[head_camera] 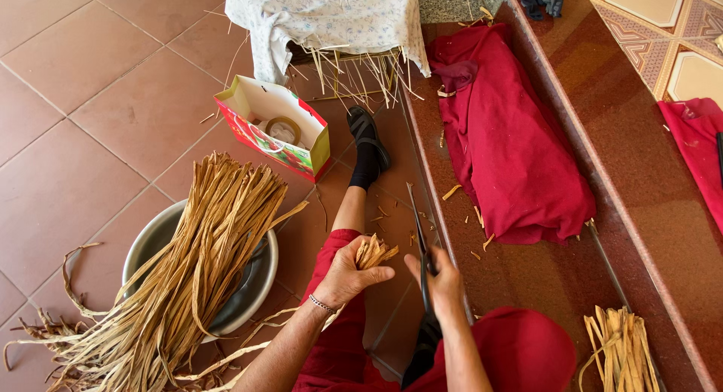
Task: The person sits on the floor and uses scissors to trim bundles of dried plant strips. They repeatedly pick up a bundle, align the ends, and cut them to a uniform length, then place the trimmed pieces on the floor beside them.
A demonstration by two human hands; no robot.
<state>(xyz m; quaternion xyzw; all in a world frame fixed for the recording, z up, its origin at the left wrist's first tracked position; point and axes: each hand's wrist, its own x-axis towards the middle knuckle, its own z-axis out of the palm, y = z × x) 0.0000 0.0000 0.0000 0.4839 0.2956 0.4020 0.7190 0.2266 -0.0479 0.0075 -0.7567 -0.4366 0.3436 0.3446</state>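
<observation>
Left of the left hand (pixel 343 275), a big sheaf of long, flat, tan dried fibre strips (pixel 199 264) fans over a dented round steel basin (pixel 252 290). That hand is closed around a short bundle of stiff strip ends (pixel 374 252). Just right, the right hand (pixel 439 280) grips a long dark blade (pixel 419 226). The step looks like trimming; the next cut calls for even ends.

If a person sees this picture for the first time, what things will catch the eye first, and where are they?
First, the big sheaf of long tan dried fibre strips at lower left, lying across a round grey metal basin on the red tile floor. In the lower centre, the left hand grips a small bundle of short tan strips, while the right hand holds a long dark blade. A crumpled crimson cloth lies on the step at right.
</observation>
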